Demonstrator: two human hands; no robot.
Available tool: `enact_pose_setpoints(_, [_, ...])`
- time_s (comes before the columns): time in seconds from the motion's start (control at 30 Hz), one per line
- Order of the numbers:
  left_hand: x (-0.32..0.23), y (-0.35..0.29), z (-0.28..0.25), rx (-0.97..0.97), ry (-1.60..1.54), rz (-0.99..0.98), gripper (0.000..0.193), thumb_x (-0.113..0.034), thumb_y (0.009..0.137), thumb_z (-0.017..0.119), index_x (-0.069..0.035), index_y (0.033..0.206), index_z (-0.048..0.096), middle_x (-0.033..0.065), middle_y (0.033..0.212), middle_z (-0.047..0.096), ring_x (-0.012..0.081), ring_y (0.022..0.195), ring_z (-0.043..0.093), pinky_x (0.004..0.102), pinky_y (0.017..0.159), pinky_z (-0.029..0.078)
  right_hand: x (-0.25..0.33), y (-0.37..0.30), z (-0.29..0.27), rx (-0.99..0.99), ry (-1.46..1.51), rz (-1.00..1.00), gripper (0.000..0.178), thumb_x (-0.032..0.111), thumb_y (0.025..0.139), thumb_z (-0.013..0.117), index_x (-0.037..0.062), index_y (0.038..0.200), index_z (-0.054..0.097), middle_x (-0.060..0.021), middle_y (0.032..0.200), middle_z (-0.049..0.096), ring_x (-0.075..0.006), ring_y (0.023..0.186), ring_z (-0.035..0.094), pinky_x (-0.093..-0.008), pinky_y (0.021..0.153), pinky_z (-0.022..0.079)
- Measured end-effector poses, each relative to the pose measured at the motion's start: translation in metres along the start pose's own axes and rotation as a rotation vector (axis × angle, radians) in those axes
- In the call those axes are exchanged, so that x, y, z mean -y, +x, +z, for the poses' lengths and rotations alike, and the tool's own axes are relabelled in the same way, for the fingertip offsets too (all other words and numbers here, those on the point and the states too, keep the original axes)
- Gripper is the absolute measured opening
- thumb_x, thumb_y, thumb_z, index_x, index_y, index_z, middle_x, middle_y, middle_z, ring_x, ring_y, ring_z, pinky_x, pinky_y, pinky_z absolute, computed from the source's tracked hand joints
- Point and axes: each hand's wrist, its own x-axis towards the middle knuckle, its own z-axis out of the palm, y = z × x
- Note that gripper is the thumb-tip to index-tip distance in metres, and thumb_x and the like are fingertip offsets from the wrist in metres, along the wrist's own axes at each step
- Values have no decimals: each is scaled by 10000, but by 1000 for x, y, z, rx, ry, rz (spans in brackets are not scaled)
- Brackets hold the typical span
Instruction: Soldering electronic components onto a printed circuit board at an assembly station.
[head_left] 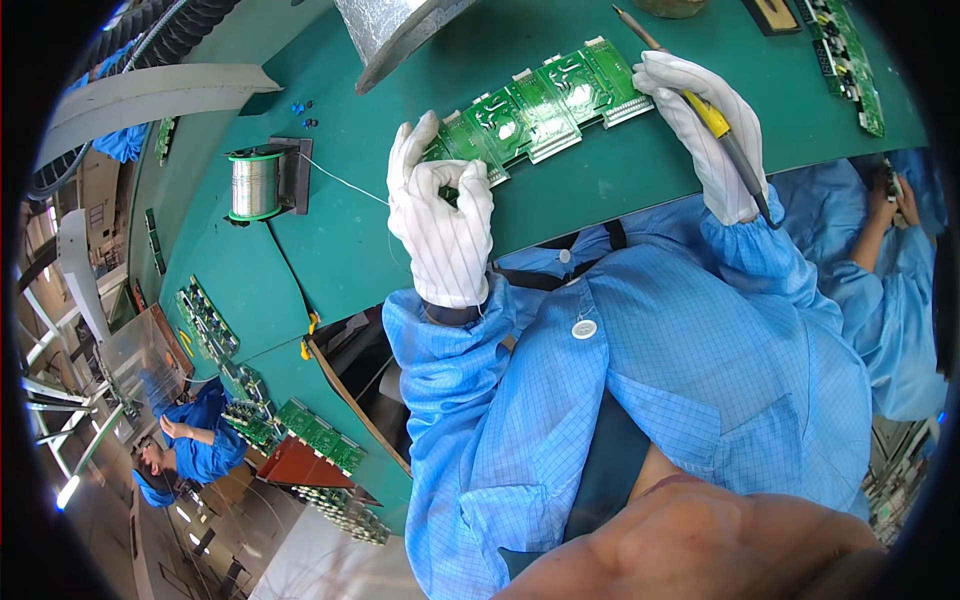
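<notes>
Centrally, a green counter is being presented as the supporting surface. Over it, a long green circuit board is being held at a slant, its right end lying farther from the body than its left. From its appearance, the board is being judged light and stiff, with a glossy face that may slide under fabric; its mounted parts and the pale comb-like strips at its edges are being regarded as fragile. Hold is best being taken by the bare margins and the short ends, with no bending load being put through the middle.

At the left end, the board is being gripped by the gloved left hand, its thumb and forefinger being curled into a ring and its other fingers being extended beside the edge. In the gloved right hand, a yellow-and-grey soldering iron is being clasped between the fingers, tip directed away from the body; whether the board's right end is also being touched cannot be told. Farther left, a spool is being kept upright, its thin wire being led toward the left hand; whether it is being pinched there remains hidden.
</notes>
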Motion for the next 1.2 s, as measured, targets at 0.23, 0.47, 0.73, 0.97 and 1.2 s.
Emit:
enact_pose_setpoints(0.23, [1, -9, -18, -106, -100, -134, 266, -225, 925, 639, 23, 836, 605, 272, 1309, 610, 307, 1081, 645, 397, 874, 507, -1, 1, -3, 20, -51, -58, 212, 151, 979, 655, 60, 1169, 679, -95, 1183, 720, -217, 1069, 707, -321, 965, 554])
enact_pose_setpoints(0.47, [9, -18, -32, -186, -117, -257, 317, -247, 974, 624, 68, 1015, 621, 207, 1273, 646, 191, 914, 628, 355, 884, 503, 0, 0, 0, -1, 16, 10, 220, 130, 974, 659, 47, 1177, 674, -94, 1176, 720, -213, 1047, 710, -318, 953, 556])
enact_pose_setpoints(0.73, [11, -25, -33, -111, -222, -400, 251, -187, 985, 618, 63, 1002, 626, 203, 1249, 661, 161, 862, 637, 287, 789, 529, 9, 2, 1, 0, 9, 54, 196, 93, 976, 644, 30, 1157, 684, -98, 1180, 718, -209, 1067, 699, -318, 965, 540])
enact_pose_setpoints(0.97, [6, -22, -34, -85, -349, -482, 309, -223, 981, 641, 85, 1008, 637, 208, 1234, 668, 136, 772, 626, 258, 715, 528, 22, 2, 6, 81, -73, -63, 193, 74, 938, 683, 29, 1126, 689, -121, 1179, 716, -246, 1107, 688, -357, 991, 541])
enact_pose_setpoints(1.2, [19, -29, -55, -169, -32, -388, 283, -203, 986, 636, 67, 1058, 679, 110, 899, 707, 143, 729, 625, 265, 671, 511, 31, 7, -2, 249, -106, -219, 261, 174, 945, 695, 30, 1162, 691, -119, 1132, 733, -265, 1054, 712, -393, 959, 547])
